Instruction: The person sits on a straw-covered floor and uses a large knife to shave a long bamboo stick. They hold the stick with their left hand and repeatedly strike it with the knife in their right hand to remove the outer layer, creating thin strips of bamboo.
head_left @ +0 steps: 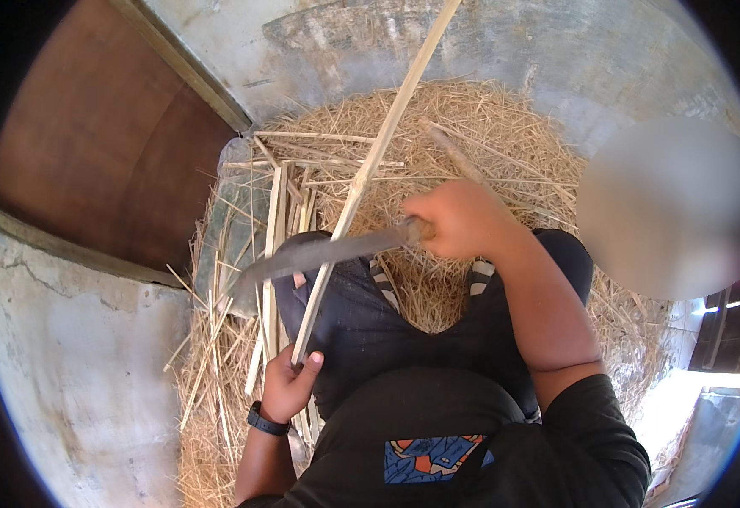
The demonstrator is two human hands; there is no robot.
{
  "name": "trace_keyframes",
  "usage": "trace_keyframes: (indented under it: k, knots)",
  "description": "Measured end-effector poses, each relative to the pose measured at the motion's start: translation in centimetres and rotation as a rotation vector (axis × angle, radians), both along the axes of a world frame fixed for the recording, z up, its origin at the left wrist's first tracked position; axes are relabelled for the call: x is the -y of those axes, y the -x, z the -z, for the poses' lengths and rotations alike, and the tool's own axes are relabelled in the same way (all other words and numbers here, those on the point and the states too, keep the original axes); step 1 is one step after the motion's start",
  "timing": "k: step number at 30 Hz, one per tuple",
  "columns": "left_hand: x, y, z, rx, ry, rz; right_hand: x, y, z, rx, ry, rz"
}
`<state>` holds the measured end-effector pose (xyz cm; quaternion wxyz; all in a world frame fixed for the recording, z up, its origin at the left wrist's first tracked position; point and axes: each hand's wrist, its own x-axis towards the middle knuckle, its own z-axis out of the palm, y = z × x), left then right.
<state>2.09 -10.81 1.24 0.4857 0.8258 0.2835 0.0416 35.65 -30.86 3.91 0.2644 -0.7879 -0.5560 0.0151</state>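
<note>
My left hand (289,385) is closed round the near end of a long pale split-bamboo strip (372,161), thumb on top. The strip slants up and away to the right, past the top of the picture. In my right hand (463,218) is the handle of a machete (328,254), the fist wrapped round it. Its long dark curved blade points left and crosses over the strip above my left knee. The blade is a little blurred near its tip. Whether the edge touches the strip I cannot tell.
Straw-like shavings (505,118) cover the floor around my legs. Several cut strips (275,212) lie beside my left knee, and a rounded stick (455,152) rests farther off. A concrete wall (522,51) curves behind; a brown panel (116,144) stands at left.
</note>
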Motion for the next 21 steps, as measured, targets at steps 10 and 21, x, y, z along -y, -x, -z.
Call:
trace_keyframes:
  k: [10, 21]
  knots:
    - [1.1, 0.0, -0.3, -0.065, -0.075, 0.023, 0.4, -1.1, 1.0, 0.010, -0.089, 0.095]
    - [-0.9, 0.9, -0.3, 0.034, -0.611, -0.183, 1.5, -3.1, 0.1, -0.264, -0.112, 0.363]
